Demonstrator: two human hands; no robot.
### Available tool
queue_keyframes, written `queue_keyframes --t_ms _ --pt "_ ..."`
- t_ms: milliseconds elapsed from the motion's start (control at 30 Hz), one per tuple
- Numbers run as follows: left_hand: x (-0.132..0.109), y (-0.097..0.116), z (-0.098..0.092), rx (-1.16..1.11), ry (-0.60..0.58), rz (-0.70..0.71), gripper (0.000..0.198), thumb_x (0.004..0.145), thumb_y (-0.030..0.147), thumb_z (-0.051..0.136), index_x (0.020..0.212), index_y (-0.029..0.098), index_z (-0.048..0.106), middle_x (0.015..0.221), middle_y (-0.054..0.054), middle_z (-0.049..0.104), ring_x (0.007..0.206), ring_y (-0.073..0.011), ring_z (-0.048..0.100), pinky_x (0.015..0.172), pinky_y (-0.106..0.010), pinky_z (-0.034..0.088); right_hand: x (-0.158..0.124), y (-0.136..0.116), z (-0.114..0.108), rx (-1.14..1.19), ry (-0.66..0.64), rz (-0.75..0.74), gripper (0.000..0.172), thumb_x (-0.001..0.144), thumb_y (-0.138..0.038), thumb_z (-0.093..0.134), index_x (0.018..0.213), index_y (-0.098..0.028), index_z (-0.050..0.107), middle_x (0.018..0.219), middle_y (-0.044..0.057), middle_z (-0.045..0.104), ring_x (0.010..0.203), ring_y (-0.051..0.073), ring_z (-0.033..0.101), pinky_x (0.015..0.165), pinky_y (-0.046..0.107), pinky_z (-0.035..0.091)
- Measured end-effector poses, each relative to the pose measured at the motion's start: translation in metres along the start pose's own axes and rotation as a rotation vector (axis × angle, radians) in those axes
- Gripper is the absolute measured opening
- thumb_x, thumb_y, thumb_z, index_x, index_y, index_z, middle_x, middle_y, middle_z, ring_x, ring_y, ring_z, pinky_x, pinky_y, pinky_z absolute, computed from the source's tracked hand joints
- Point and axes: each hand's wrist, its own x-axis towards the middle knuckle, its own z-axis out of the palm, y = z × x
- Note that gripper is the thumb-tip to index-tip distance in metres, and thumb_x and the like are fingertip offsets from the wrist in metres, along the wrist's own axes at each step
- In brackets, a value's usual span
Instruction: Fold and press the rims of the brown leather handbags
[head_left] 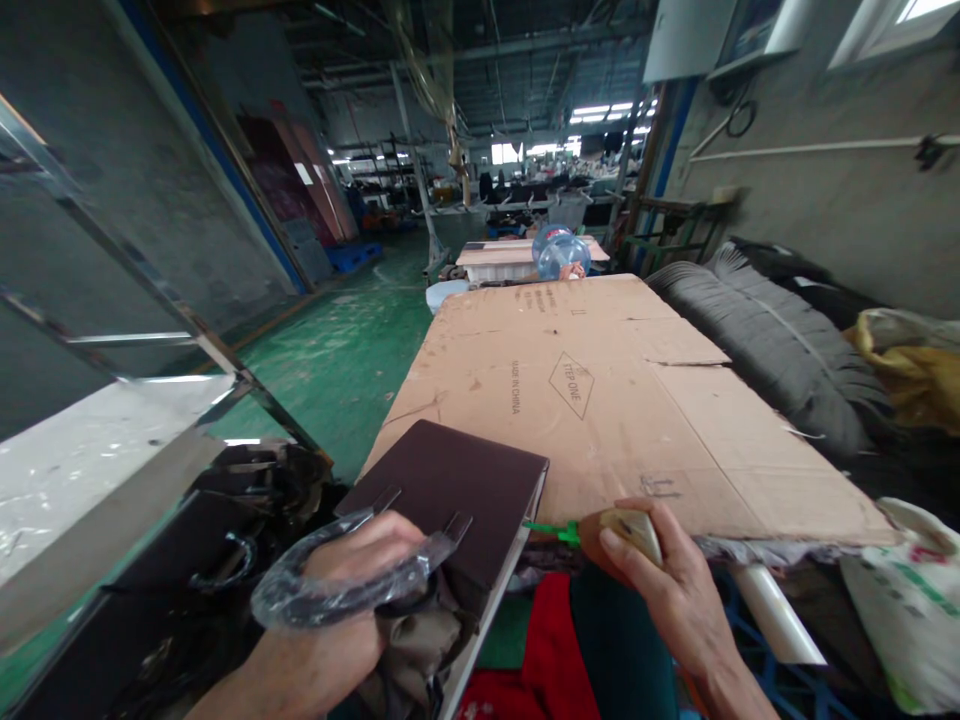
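Observation:
A dark brown bag or case (457, 470) with a plastic-wrapped handle (330, 605) lies tilted at the near left edge of the cardboard-covered table (480, 350). My left hand (360, 570) reaches through the handle, its fingers bent down on the bag; what they grip is hidden. Grey-brown cloth or lining (420, 650) bunches beneath that hand. In my right hand (660, 570) is a tool with a worn wooden-looking handle (630, 535), fingers wrapped round it. Its green tip (559, 531) points left and reaches the bag's right edge.
Black bags (165, 590) lie low at the left, beside a metal rack with a white shelf (112, 470). A blue water bottle (559, 252) rests beyond the cardboard. Grey bundles (772, 340) and a white sack (915, 610) line the right side.

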Motion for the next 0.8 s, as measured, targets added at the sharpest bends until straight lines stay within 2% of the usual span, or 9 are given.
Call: queue_keyframes --t_ms 67,233,433,567,700,800 --pt "0.001 -0.001 0.001 -0.003 0.001 0.007 0.030 0.084 0.011 0.038 0.082 0.019 0.066 0.086 -0.003 0.065 0.078 -0.0140 0.060 0.070 -0.021 0.047 -0.001 -0.002 0.000 0.009 -0.022 0.005 0.038 0.082 -0.055 0.059 0.101 -0.022 0.057 0.076 -0.001 0.061 0.069 0.020 0.055 0.060 0.028 0.043" --pt "0.001 -0.003 0.001 0.016 -0.003 0.024 0.029 0.085 0.011 0.040 0.086 0.019 0.067 0.087 -0.003 0.066 0.079 -0.0139 0.061 0.070 -0.021 0.047 -0.006 -0.004 -0.001 0.140 -0.173 0.045 0.035 0.084 -0.053 0.059 0.100 -0.021 0.056 0.076 0.000 0.061 0.071 0.020 0.056 0.059 0.027 0.043" --pt "0.000 0.000 -0.001 0.031 0.013 0.057 0.029 0.083 0.009 0.041 0.083 0.020 0.068 0.084 -0.003 0.067 0.075 -0.0138 0.061 0.066 -0.020 0.048 -0.008 -0.004 0.001 0.066 -0.073 0.012 0.037 0.082 -0.053 0.061 0.101 -0.022 0.056 0.074 -0.001 0.060 0.068 0.019 0.056 0.058 0.027 0.043" --pt "0.000 0.003 -0.002 0.028 0.008 0.055 0.029 0.081 0.007 0.042 0.084 0.020 0.068 0.086 -0.003 0.067 0.077 -0.0142 0.061 0.068 -0.022 0.049 -0.015 -0.009 0.003 0.143 -0.168 -0.010 0.033 0.084 -0.053 0.058 0.093 -0.021 0.057 0.074 0.000 0.061 0.067 0.019 0.056 0.058 0.027 0.043" --pt "0.000 0.005 -0.003 0.032 0.013 0.050 0.032 0.075 0.003 0.041 0.083 0.020 0.066 0.087 -0.003 0.066 0.078 -0.0146 0.061 0.070 -0.024 0.049 -0.024 -0.009 0.001 0.051 -0.092 -0.093 0.030 0.085 -0.049 0.059 0.096 -0.021 0.057 0.077 0.000 0.061 0.068 0.019 0.055 0.059 0.028 0.042" --pt "0.001 0.007 -0.003 0.030 0.016 0.060 0.034 0.072 0.001 0.040 0.083 0.020 0.066 0.087 -0.003 0.066 0.078 -0.0154 0.062 0.070 -0.025 0.050 -0.030 -0.009 0.000 0.072 -0.190 -0.098 0.027 0.087 -0.047 0.058 0.096 -0.022 0.057 0.076 0.000 0.061 0.067 0.018 0.054 0.059 0.027 0.043"
